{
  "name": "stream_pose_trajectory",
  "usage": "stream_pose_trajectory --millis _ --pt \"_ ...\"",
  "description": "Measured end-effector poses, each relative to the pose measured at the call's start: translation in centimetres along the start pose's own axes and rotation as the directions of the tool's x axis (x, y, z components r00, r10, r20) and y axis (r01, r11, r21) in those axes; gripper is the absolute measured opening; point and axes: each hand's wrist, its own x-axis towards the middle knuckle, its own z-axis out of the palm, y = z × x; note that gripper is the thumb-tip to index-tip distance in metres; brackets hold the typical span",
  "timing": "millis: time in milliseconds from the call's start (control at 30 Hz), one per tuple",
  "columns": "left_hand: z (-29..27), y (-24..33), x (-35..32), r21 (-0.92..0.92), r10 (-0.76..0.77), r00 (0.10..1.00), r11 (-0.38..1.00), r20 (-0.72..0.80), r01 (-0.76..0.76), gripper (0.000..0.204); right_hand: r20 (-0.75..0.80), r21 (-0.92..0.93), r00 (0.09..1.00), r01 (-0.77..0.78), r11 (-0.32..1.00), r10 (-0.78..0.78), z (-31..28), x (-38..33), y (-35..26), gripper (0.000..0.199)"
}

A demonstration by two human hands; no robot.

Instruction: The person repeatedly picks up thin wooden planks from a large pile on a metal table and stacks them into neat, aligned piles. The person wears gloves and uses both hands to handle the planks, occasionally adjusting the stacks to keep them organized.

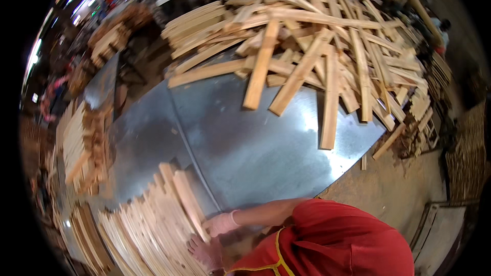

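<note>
My right hand point(222, 223), in a pale pink glove, closes on the near end of a wooden board point(190, 200). This board lies along the right side of a row of light boards point(148, 230) laid side by side, their far ends uneven. Just nearer to me, my left hand point(206, 253), also gloved, rests on the near part of the row with its fingers spread. My left forearm is mostly hidden by the red clothing.
A large jumbled heap of boards point(307, 41) covers the far side of the metal table point(245, 148), several sticking out toward me. A seam crosses the tabletop. More stacked boards point(76, 143) stand at the left. Scraps lie on the floor point(399, 184) at the right.
</note>
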Motion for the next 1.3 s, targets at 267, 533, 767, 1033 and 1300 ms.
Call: stream_pose_trajectory --millis 267,533,767,1033,1300 --pt "2.5 -2.7 1.4 -0.049 -0.016 0.993 0.999 0.117 0.022 0.100 -0.939 -0.081 -0.283 -0.373 0.924 -0.196 -24.8 -36.2 20.1 0.040" --pt "-0.7 4.9 3.6 0.349 -0.250 0.940 0.923 0.232 0.159 0.105 -0.757 0.647 -0.575 -0.727 0.230 0.311 -25.3 -59.2 29.7 0.058" --pt "5.6 0.0 1.7 0.269 -0.378 0.923 0.898 0.069 0.348 0.088 -0.836 0.489 0.234 0.729 0.479 0.496 -22.4 -53.4 22.4 0.060" --pt "5.2 -0.6 0.0 -0.164 -0.101 0.993 0.980 0.068 0.111 0.104 -0.674 0.232 0.672 -0.201 0.952 0.307 -16.4 -32.9 10.5 0.069" --pt "-9.6 2.9 0.0 -0.113 0.404 0.914 0.911 0.044 -0.397 0.026 -0.177 -0.691 0.805 0.308 0.654 -0.566 -9.5 -14.7 -5.0 0.049"
